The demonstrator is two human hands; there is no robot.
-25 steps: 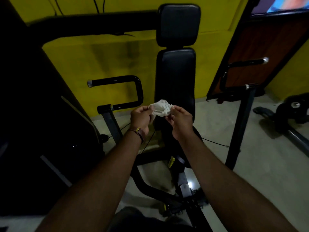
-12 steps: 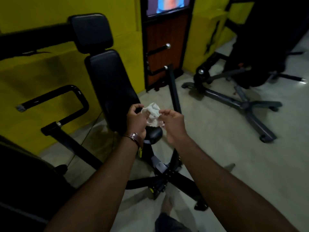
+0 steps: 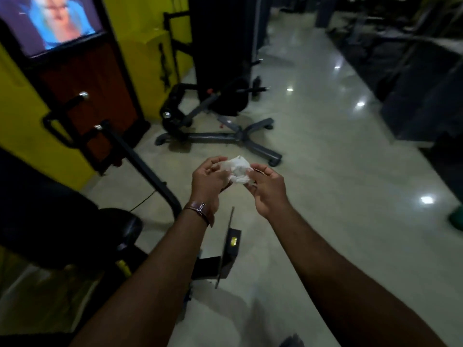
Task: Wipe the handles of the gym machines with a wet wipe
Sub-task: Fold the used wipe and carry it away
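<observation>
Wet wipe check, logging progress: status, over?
Left hand and right hand both pinch the wet wipe, crumpled, held over open floor. No handle touched. Nearest handle off left. Nothing in the way.

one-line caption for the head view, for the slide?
Both hands, left hand and right hand, pinch a crumpled white wet wipe over the gym floor, no machine handle touched.

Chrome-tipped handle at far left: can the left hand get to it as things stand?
Probably not yet. The left hand pinches the wet wipe together with the right hand, out over open floor, and the chrome-tipped handle sits well off to the left.
</observation>
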